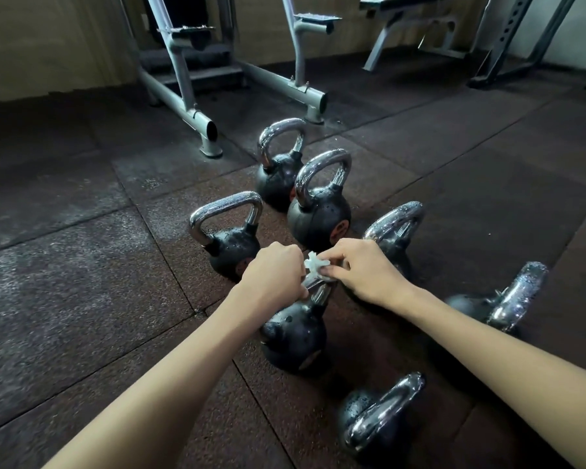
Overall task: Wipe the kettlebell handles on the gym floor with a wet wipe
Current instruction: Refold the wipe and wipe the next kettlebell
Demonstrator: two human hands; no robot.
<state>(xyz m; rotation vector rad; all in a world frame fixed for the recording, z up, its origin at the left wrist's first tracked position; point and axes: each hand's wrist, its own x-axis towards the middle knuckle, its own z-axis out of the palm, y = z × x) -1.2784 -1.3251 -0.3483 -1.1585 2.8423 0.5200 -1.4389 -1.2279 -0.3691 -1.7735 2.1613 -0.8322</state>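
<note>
Head view: left hand fisted on the kettlebell handle, right hand pinching the wet wipe against it.

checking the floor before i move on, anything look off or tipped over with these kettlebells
Two kettlebells look tipped: the far-right one and the nearest one lie over with handles slanting toward the floor. The rest stand upright. Droplets cover them all.

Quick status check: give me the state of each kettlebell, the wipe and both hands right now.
Wet wipe: bunched, pinched between both hands.
Left hand: closed on the wipe and handle.
Right hand: pinching the wipe.
Centre kettlebell: upright, handle being wiped.
Three far kettlebells: upright, untouched.
Right kettlebell: tipped over.
Nearest kettlebell: tipped over.
</note>
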